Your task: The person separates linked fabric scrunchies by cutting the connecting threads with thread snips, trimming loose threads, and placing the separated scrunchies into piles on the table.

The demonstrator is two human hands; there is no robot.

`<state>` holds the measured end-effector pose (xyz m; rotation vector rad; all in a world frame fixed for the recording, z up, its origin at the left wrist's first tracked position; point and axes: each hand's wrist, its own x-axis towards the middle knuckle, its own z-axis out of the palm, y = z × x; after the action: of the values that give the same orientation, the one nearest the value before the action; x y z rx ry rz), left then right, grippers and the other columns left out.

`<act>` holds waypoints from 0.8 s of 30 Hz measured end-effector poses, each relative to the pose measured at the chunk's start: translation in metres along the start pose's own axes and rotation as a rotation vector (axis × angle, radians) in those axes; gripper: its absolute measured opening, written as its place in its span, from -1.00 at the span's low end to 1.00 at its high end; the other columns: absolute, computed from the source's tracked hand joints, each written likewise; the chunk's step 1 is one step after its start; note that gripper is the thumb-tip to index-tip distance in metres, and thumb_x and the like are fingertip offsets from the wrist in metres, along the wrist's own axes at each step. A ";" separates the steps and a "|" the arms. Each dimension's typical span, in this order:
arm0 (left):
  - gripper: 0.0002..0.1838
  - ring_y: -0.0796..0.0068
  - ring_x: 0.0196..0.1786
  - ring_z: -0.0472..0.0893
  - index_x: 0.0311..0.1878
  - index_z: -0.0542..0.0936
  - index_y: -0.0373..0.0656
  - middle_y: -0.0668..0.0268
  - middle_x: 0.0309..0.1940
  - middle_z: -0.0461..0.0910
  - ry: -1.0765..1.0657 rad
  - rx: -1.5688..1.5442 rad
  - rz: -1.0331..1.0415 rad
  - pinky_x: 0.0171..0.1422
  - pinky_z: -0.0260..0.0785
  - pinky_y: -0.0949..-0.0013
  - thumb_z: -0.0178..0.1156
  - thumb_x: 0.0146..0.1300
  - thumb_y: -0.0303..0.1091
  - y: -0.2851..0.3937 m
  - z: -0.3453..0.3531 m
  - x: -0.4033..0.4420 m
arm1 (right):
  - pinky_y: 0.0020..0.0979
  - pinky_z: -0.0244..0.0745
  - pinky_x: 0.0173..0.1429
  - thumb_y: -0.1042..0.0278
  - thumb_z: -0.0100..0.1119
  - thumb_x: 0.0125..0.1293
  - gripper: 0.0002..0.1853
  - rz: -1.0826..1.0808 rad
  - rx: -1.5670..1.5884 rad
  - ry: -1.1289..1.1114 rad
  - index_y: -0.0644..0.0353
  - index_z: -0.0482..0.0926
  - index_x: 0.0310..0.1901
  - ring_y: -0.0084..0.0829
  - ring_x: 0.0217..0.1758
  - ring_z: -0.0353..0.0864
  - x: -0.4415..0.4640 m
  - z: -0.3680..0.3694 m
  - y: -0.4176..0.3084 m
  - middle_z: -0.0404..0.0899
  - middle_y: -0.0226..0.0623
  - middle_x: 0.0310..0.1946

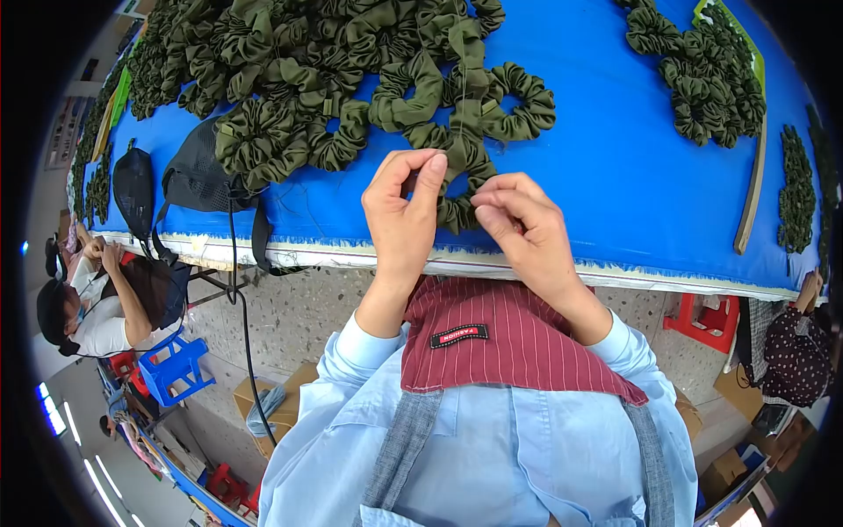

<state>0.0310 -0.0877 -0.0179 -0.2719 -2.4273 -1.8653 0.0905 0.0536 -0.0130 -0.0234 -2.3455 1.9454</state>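
Note:
Many dark green gathered fabric rings (263, 132) lie heaped on a blue-covered table (615, 193). One green ring (461, 211) lies at the near side of the heap, between and just beyond my hands. My left hand (404, 206) is at the ring's left, thumb and index finger pinched together near its edge; what they hold is too small to make out. My right hand (531, 228) is at the ring's right side, its fingers curled and its fingertips close together at the fabric. Whether a thread is between them cannot be seen.
A black mesh bag (198, 167) with straps lies at the left, beside a black pouch (133, 189). More green rings (716, 88) lie at the right near a wooden strip (752, 193). Other people sit at the far left (110, 307) and far right (797, 351).

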 end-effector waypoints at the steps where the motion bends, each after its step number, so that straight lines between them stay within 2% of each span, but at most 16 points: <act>1: -0.86 0.64 -0.33 0.44 -0.18 0.56 -0.31 0.34 -0.32 0.54 0.024 -0.031 -0.031 -0.23 0.29 0.61 0.16 0.23 -0.46 0.001 0.000 -0.003 | -0.57 0.31 -0.32 0.49 0.18 0.19 -0.87 0.023 0.005 0.002 0.36 0.59 -0.26 -0.53 -0.43 0.37 0.001 -0.003 -0.002 0.48 -0.32 -0.27; 5: -0.85 0.66 -0.31 0.47 -0.18 0.54 -0.32 0.32 -0.28 0.57 0.100 -0.118 -0.122 -0.20 0.30 0.66 0.12 0.31 -0.42 0.002 -0.001 -0.010 | -0.55 0.32 -0.32 0.43 0.17 0.23 -0.83 0.092 0.024 0.006 0.37 0.58 -0.22 -0.52 -0.44 0.38 0.005 -0.011 -0.011 0.48 -0.31 -0.34; 10: -0.89 0.69 -0.35 0.42 -0.21 0.51 -0.30 0.33 -0.32 0.56 0.115 -0.245 -0.089 -0.26 0.28 0.64 0.09 0.33 -0.44 0.000 0.005 -0.012 | -0.50 0.34 -0.33 0.40 0.13 0.27 -0.78 0.004 -0.098 0.051 0.38 0.55 -0.14 -0.48 -0.45 0.40 0.008 -0.005 -0.021 0.49 -0.28 -0.42; 14: -0.90 0.69 -0.34 0.42 -0.20 0.47 -0.28 0.33 -0.31 0.56 0.129 -0.350 -0.078 -0.22 0.28 0.64 0.06 0.34 -0.44 0.002 0.009 -0.010 | -0.45 0.36 -0.39 0.42 0.16 0.23 -0.73 -0.185 -0.300 0.085 0.38 0.53 -0.08 -0.42 -0.49 0.43 0.013 -0.001 -0.012 0.51 -0.26 -0.44; 19: -0.89 0.69 -0.31 0.41 -0.17 0.46 -0.27 0.33 -0.28 0.55 0.091 -0.345 -0.076 -0.18 0.28 0.64 0.02 0.37 -0.42 0.005 0.007 -0.009 | -0.46 0.36 -0.46 0.41 0.23 0.14 -0.71 -0.335 -0.582 0.131 0.35 0.55 -0.11 -0.39 -0.52 0.46 0.014 0.003 -0.007 0.53 -0.27 -0.45; 24: -0.87 0.68 -0.29 0.41 -0.18 0.46 -0.27 0.33 -0.26 0.53 0.082 -0.418 -0.131 -0.14 0.28 0.63 0.02 0.37 -0.40 0.009 0.009 -0.011 | -0.48 0.37 -0.47 0.50 0.30 0.05 -0.68 -0.504 -0.651 0.222 0.36 0.58 -0.11 -0.41 -0.54 0.45 0.018 0.010 -0.001 0.56 -0.26 -0.46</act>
<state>0.0438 -0.0779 -0.0134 -0.0542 -2.0270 -2.3793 0.0717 0.0450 -0.0122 0.2616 -2.4092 0.8734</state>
